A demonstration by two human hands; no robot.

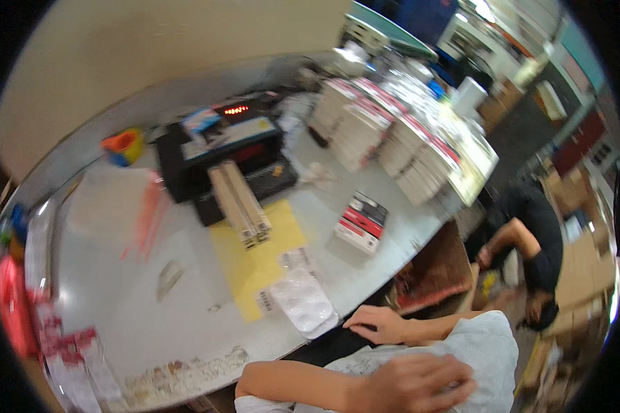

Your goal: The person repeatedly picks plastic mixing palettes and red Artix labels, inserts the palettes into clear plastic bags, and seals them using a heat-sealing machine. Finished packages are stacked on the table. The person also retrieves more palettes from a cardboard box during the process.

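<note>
My left hand [420,384] is smeared by motion in front of my body, its forearm reaching across from the left toward the right sleeve. Its fingers look bent, but I cannot make out anything in them. At the table's front edge, my right hand [377,325] has its fingers loosely apart with nothing in them. Just left of it lies a white plastic tray [303,303] with round wells. Beyond the tray, a yellow sheet [282,220] lies under the ends of two long narrow cartons [238,199]. A red, black and white box [362,221] sits to the right.
A black machine [179,162] with a lit red display stands at the back. Stacks of boxes [355,131] fill the table's back right. A clear plastic bag [110,203] lies at left. An open carton [437,275] stands beside the table; a person [530,234] bends down farther right.
</note>
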